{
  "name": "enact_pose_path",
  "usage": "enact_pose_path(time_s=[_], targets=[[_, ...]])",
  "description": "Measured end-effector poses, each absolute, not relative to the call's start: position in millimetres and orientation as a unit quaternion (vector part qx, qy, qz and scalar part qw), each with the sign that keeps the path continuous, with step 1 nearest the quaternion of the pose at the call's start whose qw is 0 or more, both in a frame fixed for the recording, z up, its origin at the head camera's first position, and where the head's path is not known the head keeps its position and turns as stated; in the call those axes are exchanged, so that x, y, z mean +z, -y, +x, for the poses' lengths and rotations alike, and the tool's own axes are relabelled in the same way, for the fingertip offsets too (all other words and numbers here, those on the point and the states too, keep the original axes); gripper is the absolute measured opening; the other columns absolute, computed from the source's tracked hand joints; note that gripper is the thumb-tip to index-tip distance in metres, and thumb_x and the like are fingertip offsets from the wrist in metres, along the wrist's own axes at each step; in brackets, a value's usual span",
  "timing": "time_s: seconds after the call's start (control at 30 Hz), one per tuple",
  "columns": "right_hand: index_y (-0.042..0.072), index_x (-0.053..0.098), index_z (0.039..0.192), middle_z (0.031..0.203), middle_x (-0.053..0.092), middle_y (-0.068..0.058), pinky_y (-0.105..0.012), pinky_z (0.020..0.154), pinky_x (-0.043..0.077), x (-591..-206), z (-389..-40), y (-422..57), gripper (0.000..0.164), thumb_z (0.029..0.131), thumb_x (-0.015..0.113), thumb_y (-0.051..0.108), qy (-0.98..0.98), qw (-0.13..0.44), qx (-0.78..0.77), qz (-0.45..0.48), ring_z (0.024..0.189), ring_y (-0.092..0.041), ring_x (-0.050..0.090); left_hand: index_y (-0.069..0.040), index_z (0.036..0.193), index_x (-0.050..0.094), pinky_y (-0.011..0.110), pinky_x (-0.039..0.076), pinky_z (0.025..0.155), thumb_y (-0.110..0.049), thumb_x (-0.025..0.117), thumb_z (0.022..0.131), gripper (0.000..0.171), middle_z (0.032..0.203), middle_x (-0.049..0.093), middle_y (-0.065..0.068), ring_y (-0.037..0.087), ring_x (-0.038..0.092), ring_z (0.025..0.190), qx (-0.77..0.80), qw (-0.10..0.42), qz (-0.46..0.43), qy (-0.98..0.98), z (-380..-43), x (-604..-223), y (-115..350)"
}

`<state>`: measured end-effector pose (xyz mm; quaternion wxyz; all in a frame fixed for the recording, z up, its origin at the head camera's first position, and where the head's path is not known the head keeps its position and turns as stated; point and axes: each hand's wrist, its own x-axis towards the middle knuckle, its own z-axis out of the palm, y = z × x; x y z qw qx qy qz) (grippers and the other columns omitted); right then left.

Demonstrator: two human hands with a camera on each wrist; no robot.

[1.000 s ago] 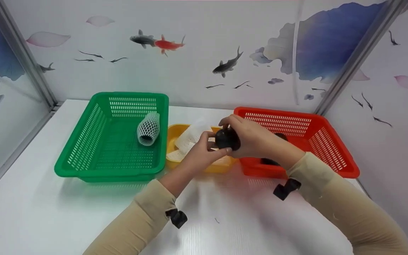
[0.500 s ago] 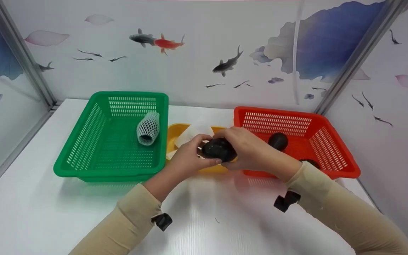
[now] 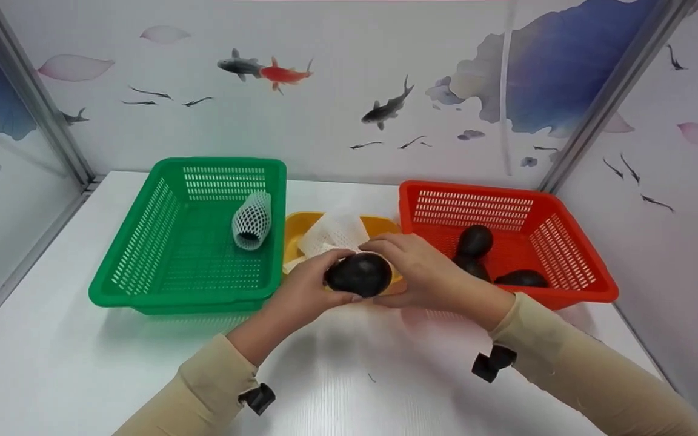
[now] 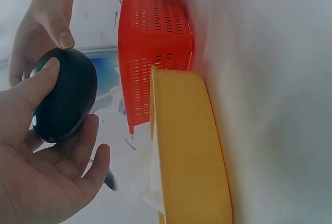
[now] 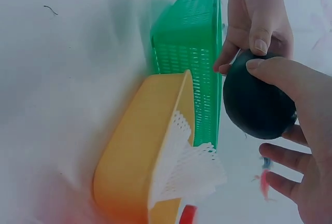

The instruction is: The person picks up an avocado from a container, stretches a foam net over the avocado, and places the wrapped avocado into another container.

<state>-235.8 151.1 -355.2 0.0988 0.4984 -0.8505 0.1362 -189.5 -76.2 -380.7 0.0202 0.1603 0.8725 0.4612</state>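
A dark, smooth avocado is held in the air in front of the yellow basket. My left hand grips it from the left, thumb on one side and fingers on the other. From the right, my right hand also holds it between thumb and fingers. Both thumbs show on the dark skin in the wrist views, where the avocado looks oval. White foam net sleeves lie in the yellow basket, partly hidden by the hands.
At left stands a green basket with one dark fruit inside a white foam net. The red basket at right holds several dark avocados. A patterned wall rises behind the baskets.
Both hands have brought the avocado down and slightly left, toward me, and turned it so its broad side shows. More avocados in the red basket have come into sight.
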Motion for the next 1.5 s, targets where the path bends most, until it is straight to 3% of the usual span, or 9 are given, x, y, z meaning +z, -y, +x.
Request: enact_pose_path(time_s=[0.33,0.63,0.73,0.93,1.2,1.5], targets=[[0.015,0.054,0.128,0.111,0.065,0.0,-0.04,0.089,0.048,-378,-228,-154,0.064,0.076,0.083,0.04,0.886,0.053,0.146,0.436,0.1,-0.019,0.057,-0.018,0.134,0.054,0.044,0.044,0.099,-0.028,0.084,0.077,0.065,0.129,0.059,0.001,0.023,0.056,0.114,0.444,0.04,0.174,-0.878,-187,-392,79],[0.02,0.052,0.125,0.109,0.066,0.005,-0.034,0.085,0.051,-398,-219,-149,0.062,0.076,0.083,0.04,0.897,0.033,0.136,0.42,0.093,-0.014,0.06,-0.016,0.128,0.049,0.045,0.042,0.101,-0.014,0.084,0.077,0.062,0.125,0.059,0.004,0.025,0.053,0.113,0.409,0.079,0.181,-0.891,-188,-407,77],[0.02,0.052,0.125,0.11,0.066,0.005,-0.036,0.087,0.051,-406,-218,-147,0.061,0.076,0.082,0.04,0.904,0.008,0.137,0.405,0.094,-0.014,0.06,-0.014,0.127,0.052,0.046,0.039,0.104,-0.01,0.083,0.078,0.058,0.126,0.059,0.003,0.024,0.052,0.115,0.386,0.077,0.193,-0.899,-188,-414,78],[0.023,0.048,0.131,0.119,0.064,0.003,-0.041,0.094,0.048,-422,-219,-143,0.067,0.077,0.082,0.041,0.912,-0.028,0.135,0.386,0.103,-0.017,0.06,-0.02,0.129,0.055,0.041,0.035,0.108,-0.01,0.08,0.081,0.055,0.131,0.056,-0.006,0.017,0.049,0.119,0.369,0.062,0.217,-0.901,-192,-428,79],[0.029,0.045,0.136,0.126,0.059,0.008,-0.041,0.099,0.045,-432,-221,-143,0.068,0.079,0.081,0.036,0.917,-0.103,0.156,0.352,0.109,-0.015,0.056,-0.013,0.118,0.059,0.042,0.043,0.099,-0.012,0.08,0.079,0.044,0.116,0.063,0.003,0.022,0.055,0.11,0.286,0.044,0.226,-0.93,-194,-441,77],[0.027,0.044,0.137,0.128,0.059,0.005,-0.043,0.1,0.043,-437,-224,-144,0.071,0.078,0.082,0.037,0.922,-0.107,0.146,0.343,0.113,-0.017,0.055,-0.012,0.121,0.057,0.042,0.044,0.099,-0.012,0.081,0.079,0.048,0.117,0.062,0.005,0.023,0.056,0.111,0.265,0.056,0.218,-0.938,-198,-447,72]])
